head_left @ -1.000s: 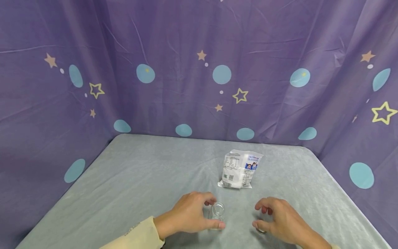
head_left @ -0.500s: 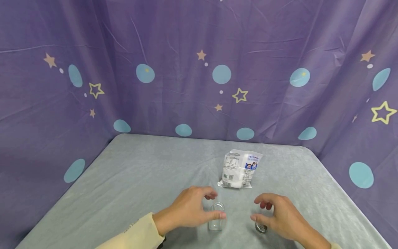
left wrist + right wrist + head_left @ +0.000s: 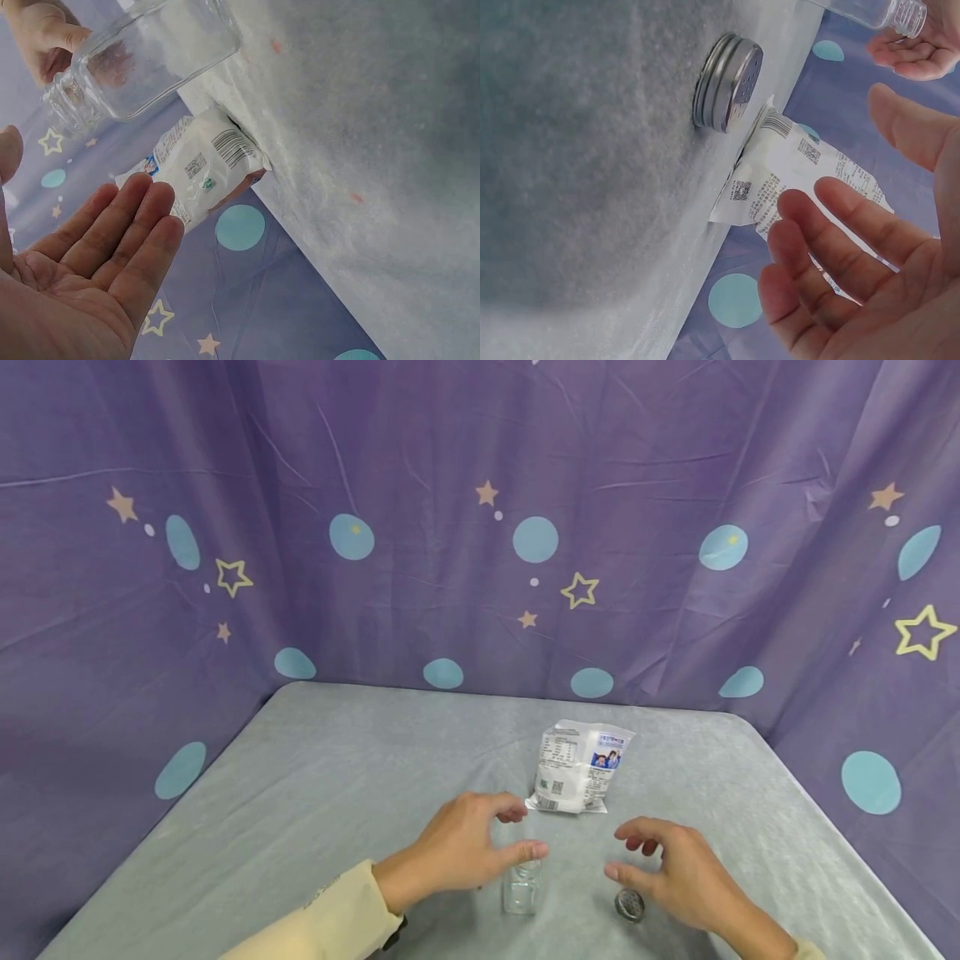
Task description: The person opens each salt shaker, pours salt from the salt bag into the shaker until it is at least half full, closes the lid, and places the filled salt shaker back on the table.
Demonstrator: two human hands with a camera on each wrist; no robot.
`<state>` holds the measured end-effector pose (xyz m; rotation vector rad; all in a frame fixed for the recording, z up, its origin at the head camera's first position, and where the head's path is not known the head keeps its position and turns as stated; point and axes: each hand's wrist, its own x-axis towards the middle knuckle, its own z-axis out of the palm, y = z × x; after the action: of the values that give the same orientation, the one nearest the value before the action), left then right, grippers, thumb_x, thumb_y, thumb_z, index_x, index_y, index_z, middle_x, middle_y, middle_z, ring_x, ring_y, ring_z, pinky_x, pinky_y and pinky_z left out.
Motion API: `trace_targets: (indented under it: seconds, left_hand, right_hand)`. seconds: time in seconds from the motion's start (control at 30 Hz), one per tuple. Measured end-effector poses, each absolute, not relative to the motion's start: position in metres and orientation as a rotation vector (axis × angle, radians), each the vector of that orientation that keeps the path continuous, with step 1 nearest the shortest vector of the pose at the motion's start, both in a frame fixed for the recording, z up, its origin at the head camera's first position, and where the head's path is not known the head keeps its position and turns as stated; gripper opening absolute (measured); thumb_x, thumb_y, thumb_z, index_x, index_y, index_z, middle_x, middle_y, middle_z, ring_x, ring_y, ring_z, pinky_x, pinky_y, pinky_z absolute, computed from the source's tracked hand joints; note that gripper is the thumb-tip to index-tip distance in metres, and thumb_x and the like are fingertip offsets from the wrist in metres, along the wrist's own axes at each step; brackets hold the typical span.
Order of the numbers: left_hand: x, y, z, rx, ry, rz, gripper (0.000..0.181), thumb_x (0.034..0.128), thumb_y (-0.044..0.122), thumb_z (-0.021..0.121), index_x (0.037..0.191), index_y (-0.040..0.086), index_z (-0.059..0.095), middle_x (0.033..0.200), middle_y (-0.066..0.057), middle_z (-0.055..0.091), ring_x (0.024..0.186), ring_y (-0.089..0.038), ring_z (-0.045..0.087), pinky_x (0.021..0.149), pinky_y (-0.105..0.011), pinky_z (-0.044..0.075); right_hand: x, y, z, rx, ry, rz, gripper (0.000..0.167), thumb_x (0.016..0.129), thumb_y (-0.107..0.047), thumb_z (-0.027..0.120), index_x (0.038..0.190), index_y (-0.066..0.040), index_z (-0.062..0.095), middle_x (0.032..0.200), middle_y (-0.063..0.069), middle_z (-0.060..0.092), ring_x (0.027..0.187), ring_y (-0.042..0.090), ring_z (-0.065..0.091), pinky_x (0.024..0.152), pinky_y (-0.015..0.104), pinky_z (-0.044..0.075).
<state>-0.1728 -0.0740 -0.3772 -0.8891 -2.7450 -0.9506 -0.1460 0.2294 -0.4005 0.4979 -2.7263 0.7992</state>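
A clear glass shaker bottle [image 3: 522, 895] stands upright and uncapped on the table, its threaded neck bare in the left wrist view. Just above and beside it hovers my left hand [image 3: 468, 847], fingers relaxed and apart from the glass. The perforated metal shaker lid [image 3: 727, 84] lies on the cloth to the right, holes facing up. My right hand [image 3: 678, 872] hangs over and beyond that lid, thumb and fingers spread, holding nothing. Behind both stands a white printed plastic packet [image 3: 577, 768], its lettering and barcode visible in both wrist views.
A pale grey-blue cloth covers the table [image 3: 375, 760]. Purple curtains [image 3: 450, 527] with stars and blue dots hang close behind the back edge and along both sides.
Both hands have risen away from the table, the left off the bottle and the right off the lid. Bottle, lid and packet stay where they were.
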Motion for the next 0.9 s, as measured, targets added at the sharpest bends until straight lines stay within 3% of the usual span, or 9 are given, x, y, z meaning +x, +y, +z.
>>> trace_targets:
  seconds: [0.3, 0.9]
  left_hand:
    - [-0.179, -0.072, -0.372, -0.88, -2.698, -0.925, 0.049, 0.0907, 0.06, 0.07, 0.115, 0.017, 0.073, 0.108, 0.005, 0.074, 0.1, -0.014, 0.066, 0.085, -0.038, 0.053]
    - [-0.194, -0.069, -0.366, -0.868, -2.642, -0.859, 0.039, 0.0921, 0.049, 0.074, 0.113, 0.016, 0.075, 0.111, 0.003, 0.075, 0.103, -0.016, 0.068, 0.088, -0.039, 0.054]
  right_hand:
    - [-0.151, 0.23, -0.402, 0.501, -2.659, 0.808, 0.031, 0.077, -0.035, 0.091, 0.1, -0.021, 0.075, 0.087, -0.013, 0.068, 0.079, 0.009, 0.06, 0.067, 0.03, 0.05]
    - [-0.159, 0.23, -0.4, 0.435, -2.683, 0.873, 0.031, 0.079, -0.037, 0.089, 0.102, -0.021, 0.075, 0.092, -0.011, 0.071, 0.083, 0.014, 0.062, 0.07, 0.032, 0.052]
